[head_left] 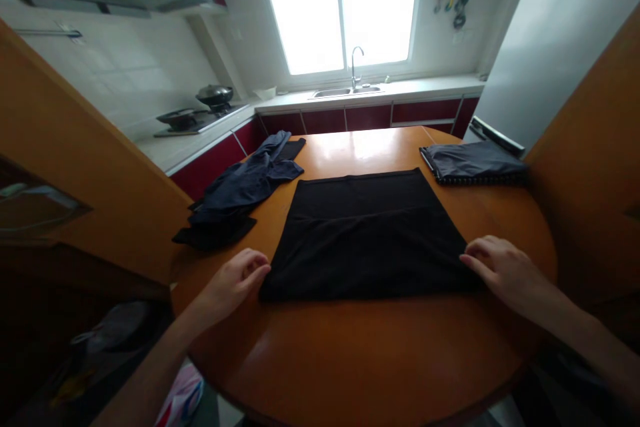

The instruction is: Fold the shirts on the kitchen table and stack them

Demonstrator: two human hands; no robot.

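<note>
A black piece of clothing (pixel 367 247) lies folded over itself on the wooden table (pixel 365 360), spread into a wide, nearly flat shape. A fold line runs across its upper part. At its left edge is my left hand (pixel 243 273), thumb and fingers pinched together on the cloth near the front corner. My right hand (pixel 500 270) pinches the opposite edge in the same way, a bit farther from the front corner. Which garment the black cloth is, I cannot make out.
Crumpled dark blue clothes (pixel 240 180) lie at the table's left side. A folded grey and black stack (pixel 475 161) sits at the far right. Beyond the table are a counter with a sink (pixel 345 91), a stove with pans (pixel 200 117), and a fridge (pixel 550 47).
</note>
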